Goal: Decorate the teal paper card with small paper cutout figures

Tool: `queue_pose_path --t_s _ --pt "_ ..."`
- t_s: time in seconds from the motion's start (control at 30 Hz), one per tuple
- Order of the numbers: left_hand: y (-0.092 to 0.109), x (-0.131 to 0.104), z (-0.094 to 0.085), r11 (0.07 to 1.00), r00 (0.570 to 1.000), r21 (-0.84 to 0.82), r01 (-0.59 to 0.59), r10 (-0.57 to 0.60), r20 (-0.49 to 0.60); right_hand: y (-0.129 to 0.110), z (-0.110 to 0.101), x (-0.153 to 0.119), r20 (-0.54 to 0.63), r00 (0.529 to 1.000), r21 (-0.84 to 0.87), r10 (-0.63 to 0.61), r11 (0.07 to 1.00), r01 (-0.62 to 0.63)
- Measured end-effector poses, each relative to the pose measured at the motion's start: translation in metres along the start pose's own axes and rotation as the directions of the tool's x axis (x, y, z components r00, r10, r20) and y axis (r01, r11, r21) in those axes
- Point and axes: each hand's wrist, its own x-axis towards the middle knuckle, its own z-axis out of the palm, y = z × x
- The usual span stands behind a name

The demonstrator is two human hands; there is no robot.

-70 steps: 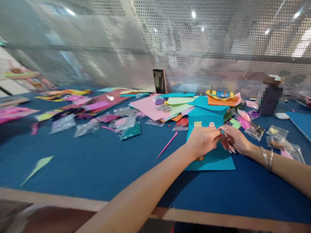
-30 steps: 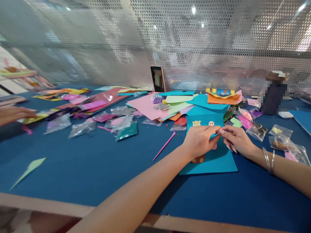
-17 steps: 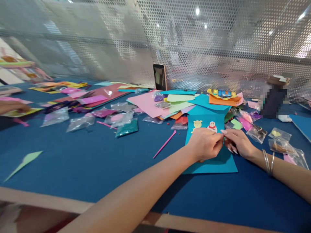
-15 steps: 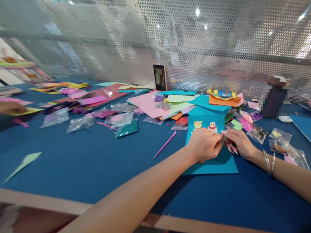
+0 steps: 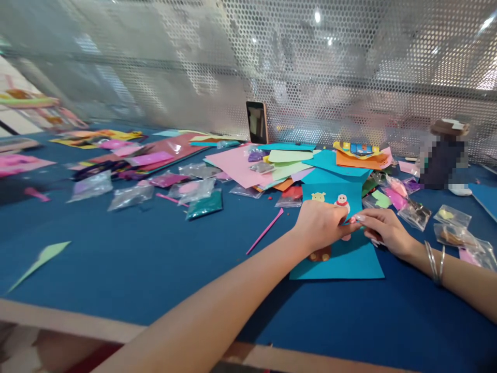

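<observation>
A turquoise sheet [image 5: 357, 264] lies on the blue table under both of my hands. Clay figures are stuck on it: a yellow bear-like head [image 5: 318, 197], a white snowman [image 5: 342, 201] with a red scarf, and a brown shape [image 5: 320, 254] partly covered by my left hand. My left hand [image 5: 320, 223] is closed above the sheet, its fingertips meeting those of my right hand. My right hand [image 5: 384, 230], with bangles on the wrist, pinches a small pinkish bit of clay [image 5: 353, 219] between thumb and finger. A pink plastic tool [image 5: 264, 231] rests left of the sheet.
Coloured papers [image 5: 236, 163], clay packets [image 5: 204, 204] and clear bags [image 5: 452, 216] spread along the back and right. A phone [image 5: 257, 122] leans on the perforated metal panel [image 5: 349, 67]. A pixelated dark object [image 5: 442, 160] stands at right. A green paper scrap [image 5: 42, 261] lies left.
My left hand has shifted slightly down and left, uncovering more of the brown shape and a pink part under the snowman. Another person's hand and a yellow sheet have left the far left.
</observation>
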Motion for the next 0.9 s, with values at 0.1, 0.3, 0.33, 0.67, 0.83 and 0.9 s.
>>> queue_pose_path --t_s 0.1,0.3,0.33,0.67,0.83,0.9 --pt "0.0026 0.0004 -0.0024 1.000 0.997 -0.014 -0.024 0.025 0.074 -0.0045 0.0023 -0.0022 0.023 0.999 -0.052 -0.047 0.997 0.048" --pt "0.0070 0.0000 -0.0043 0.989 0.979 -0.089 -0.120 0.132 0.154 -0.0053 0.0030 -0.0036 -0.016 0.997 -0.135 -0.078 0.988 0.075" --pt "0.0076 -0.0004 -0.0037 0.988 0.979 -0.084 -0.129 0.140 0.146 -0.0041 0.0026 -0.0032 -0.017 0.997 -0.129 -0.072 0.989 0.069" --pt "0.0026 -0.0025 -0.0008 0.963 0.964 -0.046 -0.267 0.266 -0.032 -0.0036 0.0024 0.0007 0.056 0.998 -0.045 0.031 0.999 -0.028" --pt "0.0064 -0.0030 -0.0055 0.963 0.965 -0.065 -0.260 0.262 0.015 -0.0059 0.0031 0.0001 0.114 0.993 -0.046 -0.019 0.999 0.024" --pt "0.0090 -0.0034 -0.0088 0.967 0.967 -0.088 -0.239 0.245 0.071 -0.0058 0.0031 0.0000 0.118 0.992 -0.049 -0.055 0.997 0.061"
